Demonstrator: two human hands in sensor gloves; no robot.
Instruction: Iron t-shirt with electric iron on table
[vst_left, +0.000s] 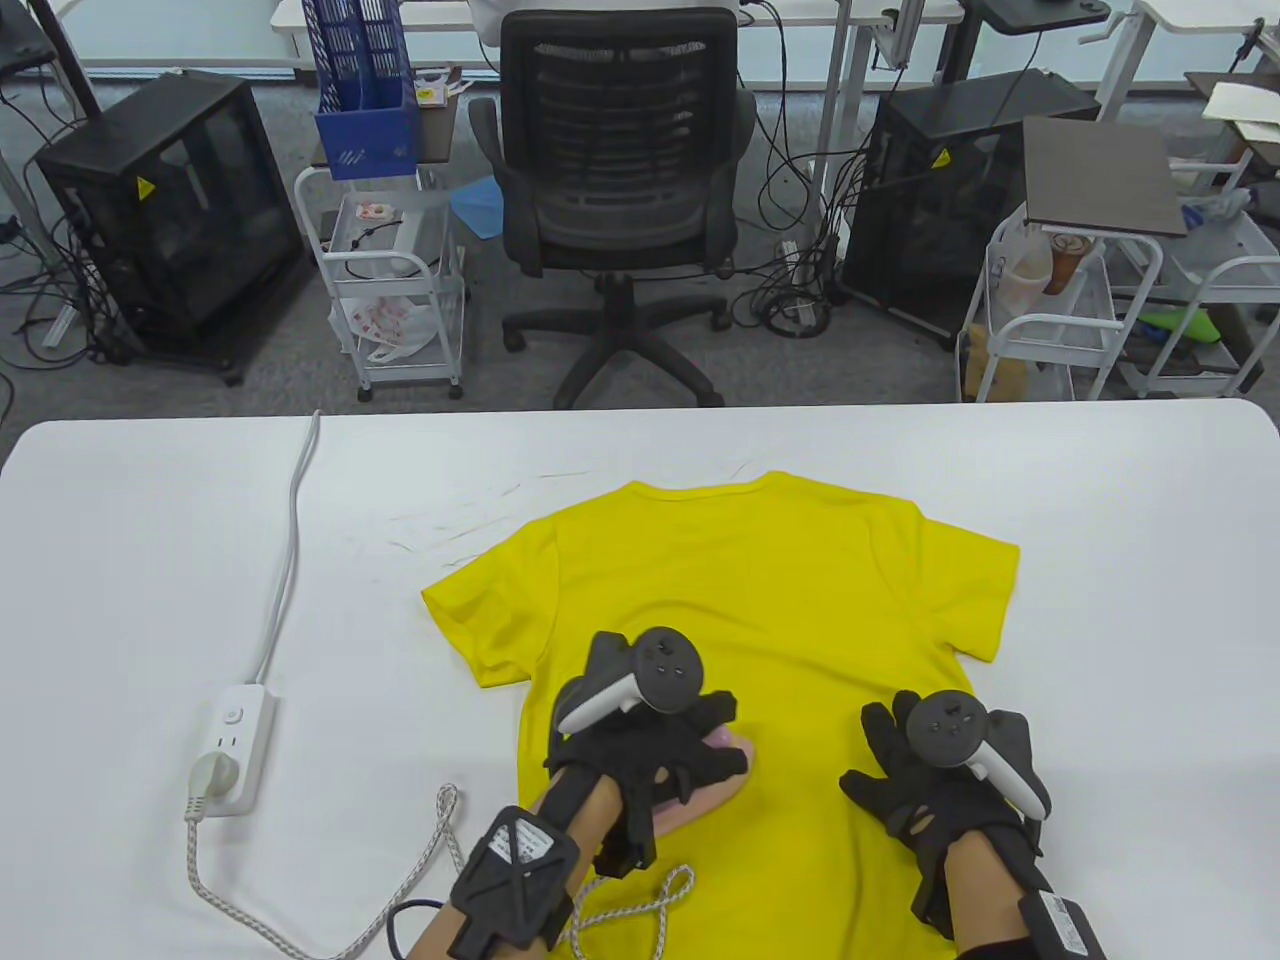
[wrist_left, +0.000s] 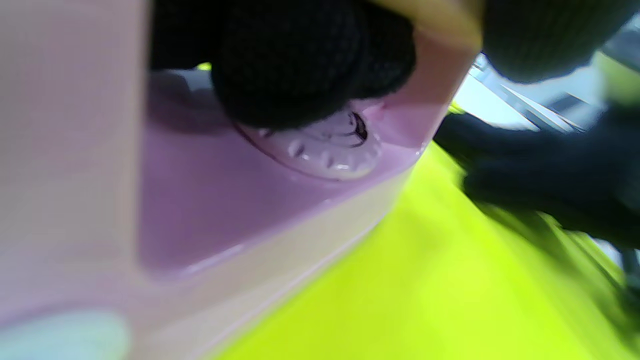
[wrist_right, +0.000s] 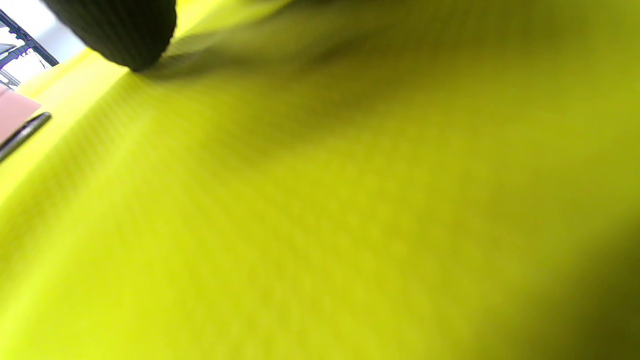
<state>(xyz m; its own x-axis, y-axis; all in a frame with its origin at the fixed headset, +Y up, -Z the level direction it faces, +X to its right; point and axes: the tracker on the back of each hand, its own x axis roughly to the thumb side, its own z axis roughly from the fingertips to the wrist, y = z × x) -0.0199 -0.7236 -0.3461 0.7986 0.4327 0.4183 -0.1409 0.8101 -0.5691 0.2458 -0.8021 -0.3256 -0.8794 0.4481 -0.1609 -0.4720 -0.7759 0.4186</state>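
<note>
The left hand (vst_left: 650, 755) grips the pink iron (vst_left: 715, 775) on the yellow t-shirt (vst_left: 760, 570); to its right, the right hand (vst_left: 935, 775) seemingly presses flat, fingers spread.

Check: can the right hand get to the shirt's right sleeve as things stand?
Probably yes. The right hand rests flat on the yellow t-shirt, holding nothing, and only bare fabric lies between it and the sleeve. The left hand holds the iron elsewhere.

Glossy pink plastic iron (wrist_left: 210, 210), matt yellow knit-cloth t-shirt (vst_left: 760, 600)
</note>
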